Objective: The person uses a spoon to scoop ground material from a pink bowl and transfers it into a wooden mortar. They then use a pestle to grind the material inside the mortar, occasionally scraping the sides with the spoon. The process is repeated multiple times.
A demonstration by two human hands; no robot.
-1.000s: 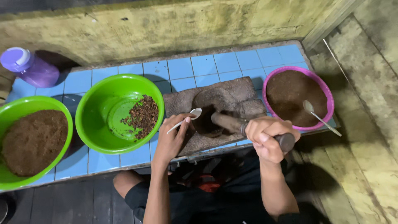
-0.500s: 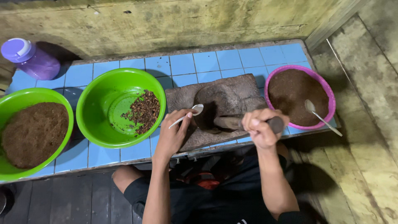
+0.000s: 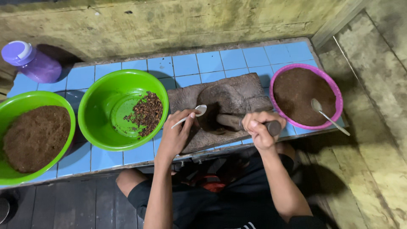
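A grey stone grinding slab lies on the blue tiled counter, with a dark hollow in its middle. My right hand grips a stone pestle whose tip rests in the hollow. My left hand holds a metal spoon at the hollow's left edge. A green bowl to the left holds a small heap of dark brown bits.
A pink bowl of brown ground powder with a spoon in it stands at the right. Another green bowl of brown powder sits at far left. A purple lidded jar stands behind it. My knees are under the counter's front edge.
My right hand has pushed the pestle forward into the hollow and pulled it back slightly. The left hand and spoon stay by the hollow.
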